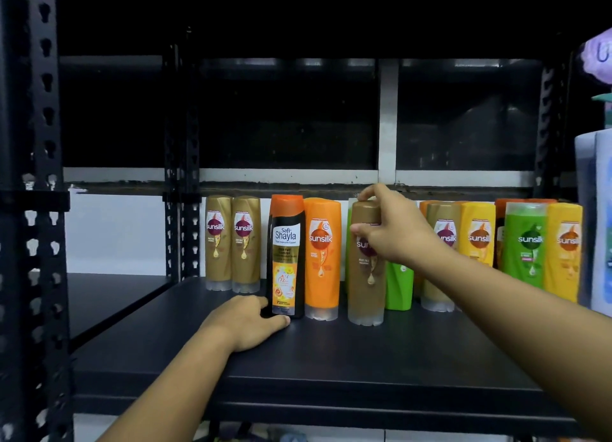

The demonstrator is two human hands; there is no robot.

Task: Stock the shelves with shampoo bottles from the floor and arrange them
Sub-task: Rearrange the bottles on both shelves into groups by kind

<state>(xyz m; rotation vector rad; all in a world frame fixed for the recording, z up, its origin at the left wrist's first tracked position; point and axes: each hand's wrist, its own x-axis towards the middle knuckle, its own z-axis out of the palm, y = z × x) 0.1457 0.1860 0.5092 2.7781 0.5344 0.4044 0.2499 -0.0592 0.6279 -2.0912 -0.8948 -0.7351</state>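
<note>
Looks like the arranging stage. Mid-shelf (pixel 298 368), the left hand (pixel 246 320) curls round the foot of the black bottle (pixel 286 259). Just right of it, the right hand (pixel 394 229) pinches the top of an upright gold bottle (pixel 366 276). Next, I'd guess: nudge both back into the row along the back edge.

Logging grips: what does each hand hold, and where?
Right hand grips the gold Sunsilk bottle at its top; left hand holds the Shayla bottle at its base.

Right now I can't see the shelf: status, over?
Right hand grips gold bottle's top. Left hand holds Shayla bottle's base. Both upright; orange bottle between them.
</note>
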